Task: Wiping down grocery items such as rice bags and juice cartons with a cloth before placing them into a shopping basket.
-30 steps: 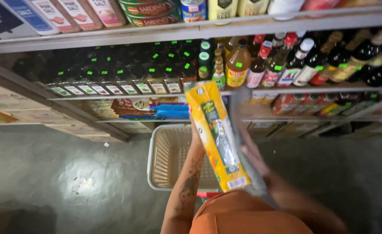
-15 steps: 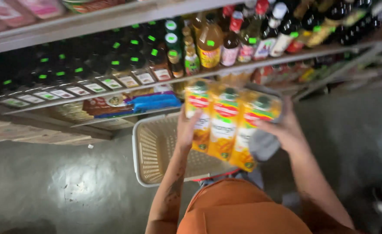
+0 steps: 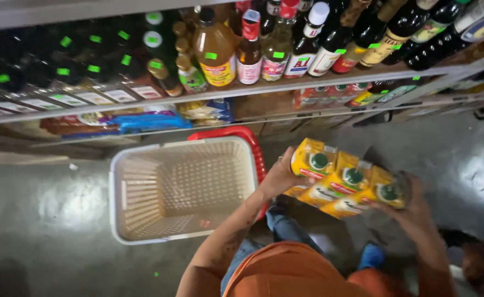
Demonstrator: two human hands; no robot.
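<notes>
Juice carton pack, three yellow cartons shrink-wrapped in row, held just right of basket, above floor. Left hand clamps pack's left end; right hand cups right end. Basket sits on floor below bottle shelf, hollow open. Step judged: carrying pack at basket. Next calls for shift left over rim, level lowering.

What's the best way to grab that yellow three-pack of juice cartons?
By its two short ends, one hand from each side. The yellow three-pack is a long row of cartons lying level with caps up, so the left hand and right hand clamping opposite ends probably keep it from sagging or tipping.
</notes>
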